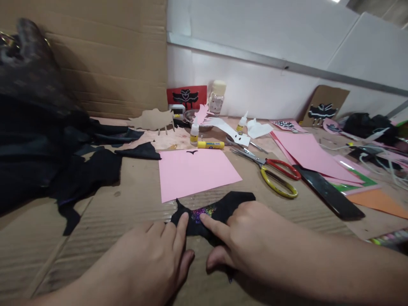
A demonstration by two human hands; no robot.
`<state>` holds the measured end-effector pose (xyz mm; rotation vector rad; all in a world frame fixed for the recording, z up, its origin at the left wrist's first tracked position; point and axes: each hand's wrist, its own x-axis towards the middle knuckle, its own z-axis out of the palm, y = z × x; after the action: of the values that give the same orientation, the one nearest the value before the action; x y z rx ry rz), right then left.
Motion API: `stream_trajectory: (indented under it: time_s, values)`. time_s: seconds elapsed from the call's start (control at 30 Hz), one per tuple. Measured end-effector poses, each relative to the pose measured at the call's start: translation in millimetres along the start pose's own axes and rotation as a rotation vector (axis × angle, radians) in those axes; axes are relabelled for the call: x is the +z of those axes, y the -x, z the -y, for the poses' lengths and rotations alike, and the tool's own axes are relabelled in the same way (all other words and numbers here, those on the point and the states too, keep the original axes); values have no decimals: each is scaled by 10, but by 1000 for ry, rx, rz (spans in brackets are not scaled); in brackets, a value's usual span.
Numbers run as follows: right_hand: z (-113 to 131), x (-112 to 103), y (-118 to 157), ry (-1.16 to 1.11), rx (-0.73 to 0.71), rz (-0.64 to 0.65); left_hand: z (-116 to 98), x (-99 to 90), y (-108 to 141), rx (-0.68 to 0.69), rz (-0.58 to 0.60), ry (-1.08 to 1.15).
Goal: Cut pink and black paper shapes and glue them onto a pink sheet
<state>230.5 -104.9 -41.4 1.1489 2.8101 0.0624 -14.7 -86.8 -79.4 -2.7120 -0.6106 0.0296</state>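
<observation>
A black fabric piece (219,212) with pointed ends lies on the cardboard-covered table in front of me. In its middle is a glittery purple and multicoloured patch (202,213). With the index finger outstretched, my left hand (153,250) touches the fabric just left of the patch. My right hand (245,233) puts its index fingertip on the glitter itself, thumb apart and the other fingers curled over the fabric's right part. Neither hand grips anything visible. Just beyond lies a pink paper sheet (197,176) bearing a small black cutout (192,152).
Scissors (277,174) with red and yellow handles lie right of the pink sheet, near a black phone (330,191) and stacked pink paper (318,153). Glue bottles (194,134) and a yellow glue stick (210,145) stand or lie behind. Black fabric (89,170) covers the left.
</observation>
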Motion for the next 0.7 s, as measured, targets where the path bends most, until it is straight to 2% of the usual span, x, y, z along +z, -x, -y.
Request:
stream_trajectory:
  time_s: [0.13,0.4,0.53,0.6,0.7]
  values:
    - [-3,-23,-40,-11,-7,-72,16,31,-16,-3,-15,1]
    - [-12,17,-48,-40,-5,-46,9,112,-11,-61,9,62]
    - [-18,-178,-81,-130,27,11,-15,224,30,-85,-71,67]
    - [-101,-322,-27,-202,126,-75,-22,287,39,-96,-130,36]
    - [-392,-407,269,-223,396,-378,-12,352,39,-100,-148,-33]
